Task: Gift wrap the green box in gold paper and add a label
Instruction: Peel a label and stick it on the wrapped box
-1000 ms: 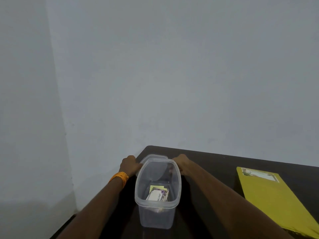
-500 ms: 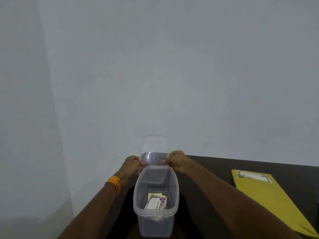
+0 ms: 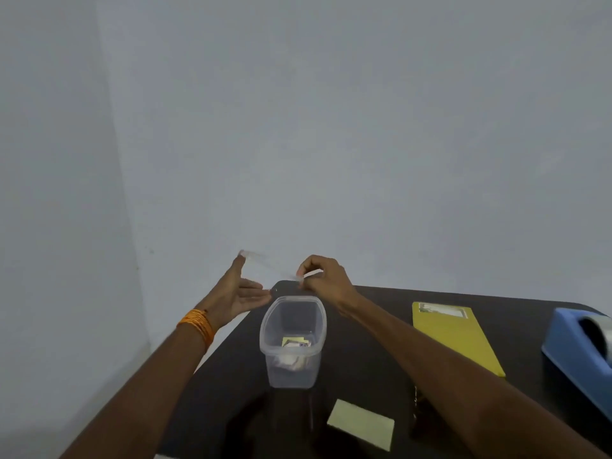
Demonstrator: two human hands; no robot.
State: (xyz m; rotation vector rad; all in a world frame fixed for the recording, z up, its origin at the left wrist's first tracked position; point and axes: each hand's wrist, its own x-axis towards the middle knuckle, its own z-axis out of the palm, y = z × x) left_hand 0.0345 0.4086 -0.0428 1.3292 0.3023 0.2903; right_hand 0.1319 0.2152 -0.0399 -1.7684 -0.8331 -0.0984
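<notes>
**Grey wall, dark table: clear lid held up between both hands**

Plain grey-blue wall fills most of the view, with a corner seam on the left. Dark table sits low in frame.

- Left hand: palm turned inward, fingers straight and loosely together, pointing right. Raised thumb tip touches the left end of the lid. Orange threads on that wrist.
- Right hand: fingertips and thumb pinch the lid's right end, other fingers curled.
- Lid: transparent and motion-blurred, in the air above the far rim of the tub, sloping down to the right.
- Tub: clear plastic, upright, open, with a few small cards at the bottom.
- Wrapped package: flat, yellow-gold, lying on the table well to the right of both hands, touched by neither. Its label is at the far end.
- Blue tape dispenser at the right edge, beyond the package.
- Pale yellow note flat on the table, nearer than the tub.
</notes>
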